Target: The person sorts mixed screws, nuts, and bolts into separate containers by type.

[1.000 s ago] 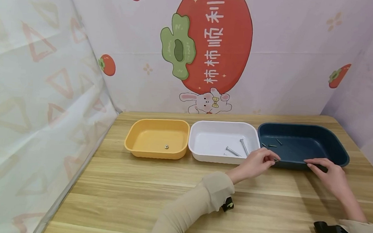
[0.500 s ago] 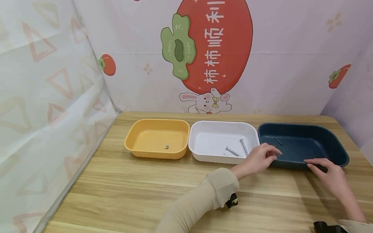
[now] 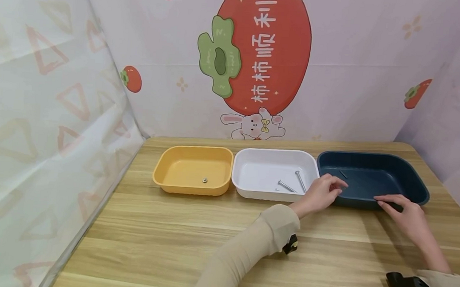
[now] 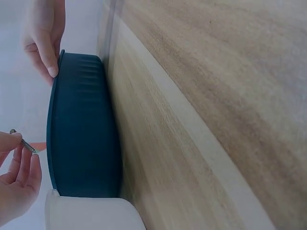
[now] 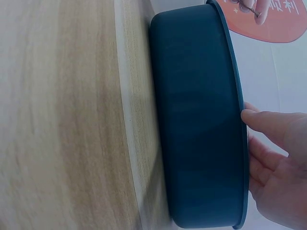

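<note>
My left hand [image 3: 321, 193] is over the left front part of the dark blue tray [image 3: 395, 181]. In the left wrist view, its thumb and fingers pinch a small screw [image 4: 26, 145] above rim height. The same screw [image 5: 251, 10] shows at the top of the right wrist view. My right hand [image 3: 407, 217] pinches the tray's front rim, thumb outside and fingers inside, as the right wrist view shows. Another small screw [image 3: 343, 174] lies on the tray floor behind the left hand, which hides the tray's left front corner.
Left of the blue tray stands a white tray [image 3: 266, 195] with two long bolts [image 3: 287, 186] and a tiny piece in it. Beside that, a yellow tray [image 3: 192, 190] holds one nut [image 3: 205, 180]. All three stand in a row on the wooden table [image 3: 191, 238], before a printed curtain.
My left hand has shifted slightly right and forward over the blue tray, and now covers screws seen lying at its left side. My right hand has stayed on the rim.
</note>
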`<state>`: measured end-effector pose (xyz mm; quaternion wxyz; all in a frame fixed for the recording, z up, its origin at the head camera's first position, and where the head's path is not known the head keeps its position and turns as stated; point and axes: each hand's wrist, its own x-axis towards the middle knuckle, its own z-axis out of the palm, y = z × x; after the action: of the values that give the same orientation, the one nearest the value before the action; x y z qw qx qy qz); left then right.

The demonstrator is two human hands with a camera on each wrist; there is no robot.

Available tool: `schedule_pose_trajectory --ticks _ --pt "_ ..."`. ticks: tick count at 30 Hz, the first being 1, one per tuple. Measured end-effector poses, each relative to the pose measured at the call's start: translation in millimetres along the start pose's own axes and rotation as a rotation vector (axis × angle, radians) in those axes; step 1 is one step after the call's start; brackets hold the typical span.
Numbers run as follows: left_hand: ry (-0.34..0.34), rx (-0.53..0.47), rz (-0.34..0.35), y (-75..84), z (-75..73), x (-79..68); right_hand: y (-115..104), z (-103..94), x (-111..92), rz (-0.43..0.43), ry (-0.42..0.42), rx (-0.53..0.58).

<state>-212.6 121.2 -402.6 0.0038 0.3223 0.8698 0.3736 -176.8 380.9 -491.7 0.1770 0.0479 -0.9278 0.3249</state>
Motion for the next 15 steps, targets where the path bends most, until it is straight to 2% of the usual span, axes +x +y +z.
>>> schedule_pose_trajectory --ticks 15 --pt "0.034 0.049 -0.007 -7.6 7.6 13.2 0 -1.2 -1 -0.005 -0.002 -0.008"
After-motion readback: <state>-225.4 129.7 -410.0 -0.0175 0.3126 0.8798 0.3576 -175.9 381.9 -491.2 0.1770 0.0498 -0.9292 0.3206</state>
